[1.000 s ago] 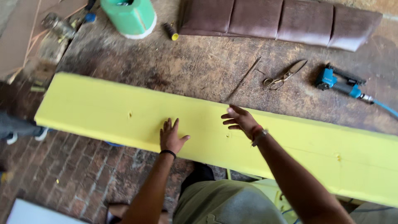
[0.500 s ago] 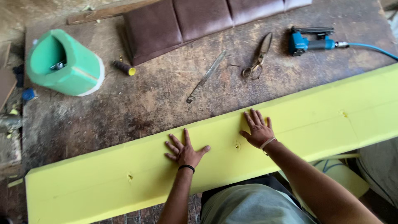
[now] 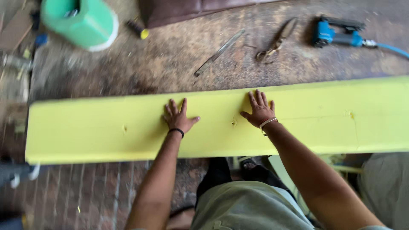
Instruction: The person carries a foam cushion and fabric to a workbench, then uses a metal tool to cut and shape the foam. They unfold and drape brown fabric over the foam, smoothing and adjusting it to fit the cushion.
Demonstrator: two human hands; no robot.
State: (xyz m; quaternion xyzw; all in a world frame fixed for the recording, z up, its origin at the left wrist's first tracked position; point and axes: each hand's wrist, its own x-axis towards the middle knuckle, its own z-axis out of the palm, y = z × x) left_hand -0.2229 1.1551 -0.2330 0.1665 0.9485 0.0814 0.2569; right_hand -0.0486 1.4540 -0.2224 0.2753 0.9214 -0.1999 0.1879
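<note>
Workbench (image 3: 128,72): yellow foam slab (image 3: 319,119) under both hands.

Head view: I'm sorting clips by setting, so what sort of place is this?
Probably an upholstery or furniture workshop: a worn worktable carries a long yellow foam slab, shears, a blue pneumatic stapler and a brown padded cushion.

We see a long yellow foam slab (image 3: 85,127) lying flat across the worn workbench, its length running left to right and slightly tilted. Its top has small dimples. Our left hand (image 3: 177,118) and right hand (image 3: 260,110) press flat on its middle, fingers spread.
</note>
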